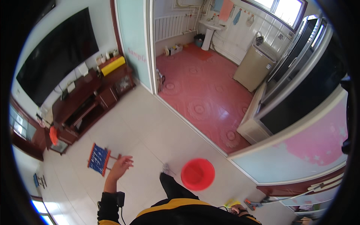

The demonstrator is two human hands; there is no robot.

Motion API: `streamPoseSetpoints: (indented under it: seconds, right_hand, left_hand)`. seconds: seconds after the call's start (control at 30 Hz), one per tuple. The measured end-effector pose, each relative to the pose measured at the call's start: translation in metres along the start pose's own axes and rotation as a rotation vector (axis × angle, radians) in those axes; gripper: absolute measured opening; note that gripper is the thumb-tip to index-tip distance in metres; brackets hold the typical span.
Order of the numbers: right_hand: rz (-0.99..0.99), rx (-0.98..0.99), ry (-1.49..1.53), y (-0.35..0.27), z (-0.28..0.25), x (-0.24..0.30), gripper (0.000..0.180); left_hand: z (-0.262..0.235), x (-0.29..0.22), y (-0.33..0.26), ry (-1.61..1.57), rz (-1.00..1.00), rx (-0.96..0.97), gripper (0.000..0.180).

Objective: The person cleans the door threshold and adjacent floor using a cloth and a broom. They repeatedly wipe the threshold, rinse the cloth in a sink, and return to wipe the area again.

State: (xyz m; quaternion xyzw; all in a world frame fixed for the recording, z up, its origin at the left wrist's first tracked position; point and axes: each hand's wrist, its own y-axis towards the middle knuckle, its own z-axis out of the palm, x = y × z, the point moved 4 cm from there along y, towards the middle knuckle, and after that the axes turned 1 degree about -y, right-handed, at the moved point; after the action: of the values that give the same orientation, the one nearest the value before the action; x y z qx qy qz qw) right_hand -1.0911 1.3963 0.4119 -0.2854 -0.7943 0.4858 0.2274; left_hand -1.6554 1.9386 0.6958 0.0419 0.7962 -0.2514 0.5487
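Note:
My left hand reaches out over the pale floor with its fingers apart and nothing in them. Just beyond it, partly behind the hand, is a small folding stool with a blue-and-white patterned seat and an orange-red frame. My right hand is low at the right, its fingers closed around something bright yellow, perhaps a cloth; much of it is hidden. Between my hands, a red plastic bucket stands on the tiles, with no contents that I can make out. One of my feet is left of the bucket.
A long-handled tool with an orange-grey head lies close to my right hand. Ahead, a door track borders a red-floored room with a washing machine and a sink. A dark wooden TV cabinet lines the left wall.

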Motion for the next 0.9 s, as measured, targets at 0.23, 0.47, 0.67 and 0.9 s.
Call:
streamPoseSetpoints:
  seconds: [0.23,0.47,0.67,0.9]
  right_hand:
    - [-0.339,-0.605,0.231,0.125,-0.312,0.253,0.027]
    - [-0.537,-0.571,0.48,0.177,-0.586,0.474,0.036]
    - [-0.246,-0.326,0.667,0.25,-0.633,0.456,0.027]
    - [0.074,-0.439,0.555,0.269,-0.606,0.33,0.018]
  left_hand:
    - [-0.112,-0.059,0.142,0.033,-0.023,-0.087,0.031]
    - [-0.163,-0.077,0.311,-0.057,-0.205,-0.099,0.031]
    - [-0.111,-0.151,0.56,-0.113,-0.164,0.057,0.031]
    - [0.01,-0.312,0.853,0.087,0.148,0.495,0.031]
